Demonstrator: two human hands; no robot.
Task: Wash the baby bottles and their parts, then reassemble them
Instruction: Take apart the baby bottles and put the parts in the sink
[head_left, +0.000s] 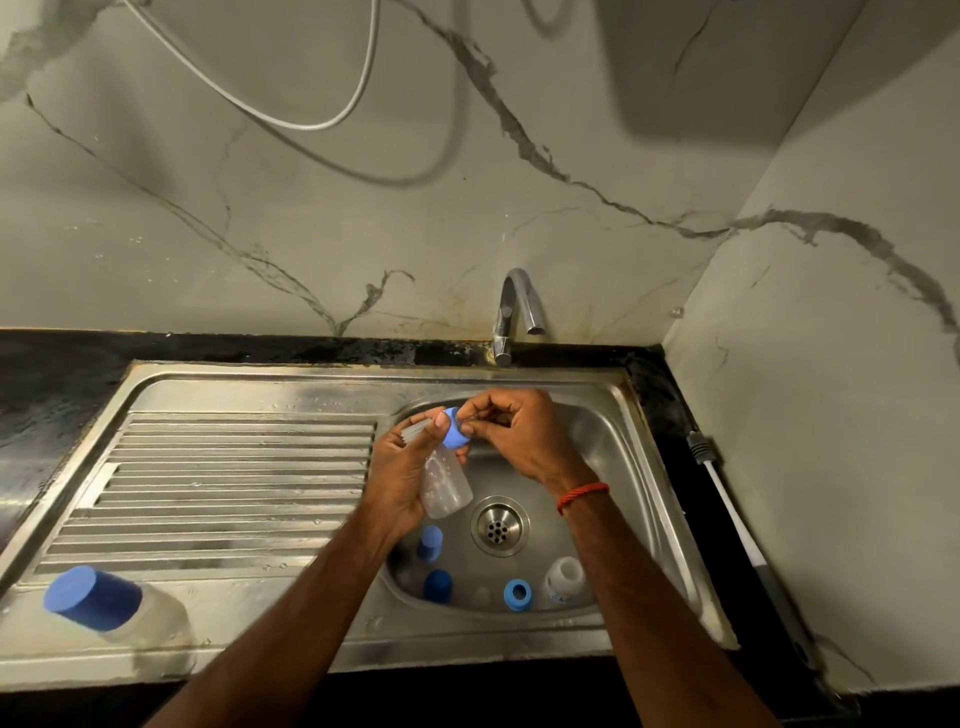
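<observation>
A small clear bottle (447, 488), beaded with water drops, is held tilted above the sink basin (613, 457), its base pointing down toward the drain (500, 525). A blue collar (456, 434) sits on its neck. The left hand (402, 478) has its grip curled round the bottle's body, thumb up against the collar; a ribbed translucent piece (415, 431) shows behind its fingers. The right hand (519, 436) has its grip pinched on the collar's far edge. In the basin lie a light blue cap (430, 543), a darker cap (437, 585), a blue ring (517, 595) and a whitish part (563, 577). A second bottle (150, 618), blue-capped, lies on the drainboard (234, 467).
</observation>
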